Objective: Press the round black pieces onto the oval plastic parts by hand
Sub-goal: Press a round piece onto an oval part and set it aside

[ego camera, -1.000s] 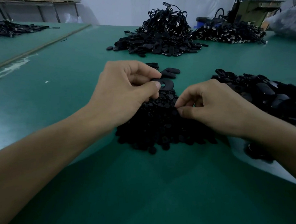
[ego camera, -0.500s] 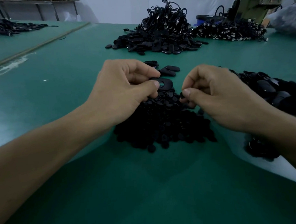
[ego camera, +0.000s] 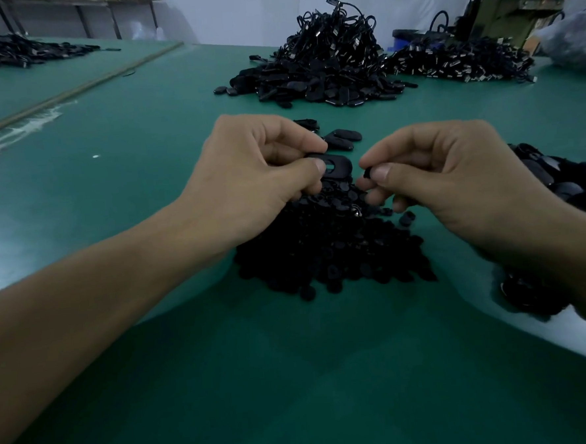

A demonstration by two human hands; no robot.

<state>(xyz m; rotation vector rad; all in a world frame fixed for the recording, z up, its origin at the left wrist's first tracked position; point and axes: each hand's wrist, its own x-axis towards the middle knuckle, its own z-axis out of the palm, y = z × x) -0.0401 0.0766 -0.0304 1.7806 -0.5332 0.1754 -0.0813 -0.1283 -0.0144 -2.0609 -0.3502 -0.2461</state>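
Observation:
My left hand (ego camera: 247, 176) pinches a black oval plastic part (ego camera: 338, 167) with a round hole, held above a heap of small round black pieces (ego camera: 331, 247). Just right of the oval, my right hand (ego camera: 446, 174) pinches one small round black piece (ego camera: 367, 173) between thumb and forefinger. A small gap separates the piece from the oval. A pile of oval plastic parts (ego camera: 557, 185) lies to the right, partly hidden by my right forearm.
Three oval parts (ego camera: 339, 140) lie on the green table (ego camera: 125, 146) just beyond my hands. Farther back stands a big heap of black parts with cords (ego camera: 320, 69), another heap (ego camera: 456, 60) to its right, and a machine (ego camera: 511, 6) at the far right.
My right hand lifted off the heap of round pieces with one piece pinched and moved up and left toward the oval part. My left hand stayed almost still.

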